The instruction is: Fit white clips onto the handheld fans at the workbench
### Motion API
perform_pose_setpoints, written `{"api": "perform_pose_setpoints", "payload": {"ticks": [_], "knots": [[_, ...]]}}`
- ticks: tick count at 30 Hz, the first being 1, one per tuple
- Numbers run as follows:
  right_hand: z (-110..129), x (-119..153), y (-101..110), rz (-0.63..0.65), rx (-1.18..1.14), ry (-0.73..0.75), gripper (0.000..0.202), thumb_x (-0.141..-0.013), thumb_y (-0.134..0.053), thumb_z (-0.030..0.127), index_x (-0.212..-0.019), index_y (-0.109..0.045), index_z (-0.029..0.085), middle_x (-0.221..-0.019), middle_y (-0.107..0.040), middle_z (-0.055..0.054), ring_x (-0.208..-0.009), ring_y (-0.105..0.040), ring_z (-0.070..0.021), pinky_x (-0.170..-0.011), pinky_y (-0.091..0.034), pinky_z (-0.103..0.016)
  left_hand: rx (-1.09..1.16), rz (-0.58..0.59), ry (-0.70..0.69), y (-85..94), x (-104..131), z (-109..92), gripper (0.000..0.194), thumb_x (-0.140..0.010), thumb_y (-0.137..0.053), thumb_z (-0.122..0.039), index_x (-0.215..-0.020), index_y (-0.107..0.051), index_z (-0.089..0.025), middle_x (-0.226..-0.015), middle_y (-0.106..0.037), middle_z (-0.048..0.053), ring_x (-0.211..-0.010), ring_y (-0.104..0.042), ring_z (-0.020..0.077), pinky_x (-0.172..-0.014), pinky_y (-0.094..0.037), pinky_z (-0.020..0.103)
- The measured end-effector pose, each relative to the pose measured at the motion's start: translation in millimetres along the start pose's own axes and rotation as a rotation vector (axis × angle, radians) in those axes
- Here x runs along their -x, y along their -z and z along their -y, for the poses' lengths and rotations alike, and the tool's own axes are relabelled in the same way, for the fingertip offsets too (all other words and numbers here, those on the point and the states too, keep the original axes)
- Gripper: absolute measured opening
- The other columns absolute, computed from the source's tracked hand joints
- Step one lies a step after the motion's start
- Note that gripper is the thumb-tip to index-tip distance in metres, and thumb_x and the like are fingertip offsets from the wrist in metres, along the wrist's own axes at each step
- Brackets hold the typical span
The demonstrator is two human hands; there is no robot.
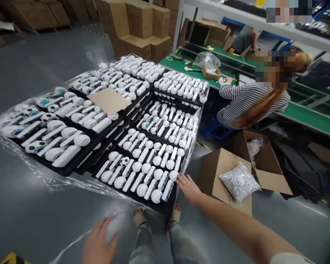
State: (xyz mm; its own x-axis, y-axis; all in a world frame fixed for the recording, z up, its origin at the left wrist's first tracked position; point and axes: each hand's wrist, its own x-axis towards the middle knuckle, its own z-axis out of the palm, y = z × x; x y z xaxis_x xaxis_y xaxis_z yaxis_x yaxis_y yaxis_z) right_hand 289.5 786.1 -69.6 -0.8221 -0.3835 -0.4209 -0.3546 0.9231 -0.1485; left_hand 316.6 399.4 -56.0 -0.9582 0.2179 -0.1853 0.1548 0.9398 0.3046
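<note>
Black trays (88, 169) hold rows of white ball-and-stick items (136, 167), a few patterned like footballs. Clear plastic film (110, 190) wraps round the stack of trays. At the right front corner, my right hand (189, 189) has its fingers spread, the tips at a white ball on the edge. My left hand (99, 242), blurred, is low in front of the trays. Its fingers and thumb curve round a whitish, blurred thing (113, 229), from which a thin strand trails down left. A flat piece of cardboard (109, 101) lies on top of the left trays.
Open cartons (213, 172) stand on the floor at right, one bearing a bag of small white parts (240, 182). A person in a striped top (253, 104) sits at a green bench (305, 115). Stacked boxes (139, 20) are behind. My feet are below the tray edge.
</note>
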Motion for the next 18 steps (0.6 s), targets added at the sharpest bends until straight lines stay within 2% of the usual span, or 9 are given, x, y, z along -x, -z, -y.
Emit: {"api": "perform_pose_setpoints", "payload": {"ticks": [2, 4, 6, 9, 10, 12, 15, 18], "knots": [[-17.6, -3.0, -39.5, 0.005, 0.021, -0.015, 0.049, -0.089, -0.067, 0.033, -0.133, -0.052, 0.018, -0.147, -0.045, -0.013, -0.136, -0.039, -0.0333, -0.112, -0.030, -0.061, -0.028, 0.052, -0.159, -39.8, -23.7, -9.7, 0.036, -0.088, -0.066, -0.026, -0.122, -0.061, -0.017, -0.132, -0.058, 0.012, -0.127, -0.050, 0.0305, -0.108, -0.040, 0.054], [-34.3, -5.4, -64.8, 0.003, 0.039, -0.015, 0.032, -0.093, -0.061, 0.029, -0.123, -0.060, 0.018, -0.140, -0.052, -0.010, -0.135, -0.041, -0.0311, -0.112, -0.027, -0.062, -0.051, 0.105, -0.299, -71.8, -49.3, -16.7, 0.040, -0.087, -0.065, -0.024, -0.127, -0.061, -0.018, -0.138, -0.055, 0.012, -0.133, -0.044, 0.0314, -0.115, -0.030, 0.054], [-49.3, -6.5, -79.3, 0.017, 0.051, 0.024, 0.020, -0.095, -0.057, 0.027, -0.112, -0.064, 0.018, -0.130, -0.059, -0.009, -0.132, -0.045, -0.0285, -0.112, -0.028, -0.060, -0.087, 0.158, -0.373, -91.0, -66.5, -14.7, 0.027, -0.091, -0.060, -0.023, -0.117, -0.067, -0.017, -0.124, -0.064, 0.012, -0.123, -0.053, 0.0290, -0.114, -0.030, 0.055], [-65.3, -9.1, -86.2, 0.074, 0.045, 0.153, 0.019, -0.095, -0.058, 0.031, -0.105, -0.064, 0.016, -0.112, -0.065, -0.007, -0.116, -0.056, -0.0246, -0.106, -0.038, -0.053, -0.146, 0.262, -0.443, -98.4, -70.4, 0.7, 0.019, -0.096, -0.053, -0.022, -0.097, -0.071, -0.016, -0.094, -0.070, 0.007, -0.101, -0.062, 0.0235, -0.103, -0.043, 0.049], [-68.4, -10.9, -86.1, 0.098, 0.038, 0.206, 0.021, -0.094, -0.059, 0.033, -0.104, -0.063, 0.016, -0.108, -0.065, -0.006, -0.110, -0.058, -0.0237, -0.102, -0.041, -0.050, -0.169, 0.293, -0.456, -97.6, -68.0, 5.1, 0.019, -0.095, -0.053, -0.021, -0.094, -0.071, -0.016, -0.095, -0.070, 0.007, -0.099, -0.062, 0.0232, -0.098, -0.046, 0.047], [-70.5, -15.0, -84.9, 0.141, 0.024, 0.310, 0.024, -0.092, -0.061, 0.038, -0.101, -0.064, 0.016, -0.105, -0.064, -0.006, -0.104, -0.059, -0.0231, -0.096, -0.045, -0.047, -0.221, 0.338, -0.462, -96.1, -62.8, 7.0, 0.016, -0.093, -0.055, -0.019, -0.094, -0.071, -0.015, -0.108, -0.069, 0.010, -0.103, -0.061, 0.0254, -0.093, -0.048, 0.045], [-63.2, -17.9, -85.9, 0.182, 0.013, 0.409, 0.026, -0.090, -0.061, 0.041, -0.095, -0.064, 0.016, -0.106, -0.063, -0.007, -0.105, -0.057, -0.0233, -0.091, -0.046, -0.044, -0.299, 0.382, -0.468, -100.7, -57.1, -8.9, 0.020, -0.090, -0.056, -0.018, -0.104, -0.070, -0.014, -0.111, -0.068, 0.013, -0.104, -0.060, 0.0304, -0.091, -0.046, 0.050], [-45.7, -13.7, -93.1, 0.193, 0.006, 0.412, 0.042, -0.083, -0.067, 0.046, -0.113, -0.061, 0.017, -0.102, -0.064, -0.007, -0.099, -0.059, -0.0245, -0.090, -0.045, -0.046, -0.341, 0.441, -0.494, -114.5, -48.1, -32.5, 0.032, -0.087, -0.054, -0.014, -0.116, -0.068, -0.014, -0.110, -0.068, 0.012, -0.108, -0.059, 0.0311, -0.099, -0.041, 0.050]]}}
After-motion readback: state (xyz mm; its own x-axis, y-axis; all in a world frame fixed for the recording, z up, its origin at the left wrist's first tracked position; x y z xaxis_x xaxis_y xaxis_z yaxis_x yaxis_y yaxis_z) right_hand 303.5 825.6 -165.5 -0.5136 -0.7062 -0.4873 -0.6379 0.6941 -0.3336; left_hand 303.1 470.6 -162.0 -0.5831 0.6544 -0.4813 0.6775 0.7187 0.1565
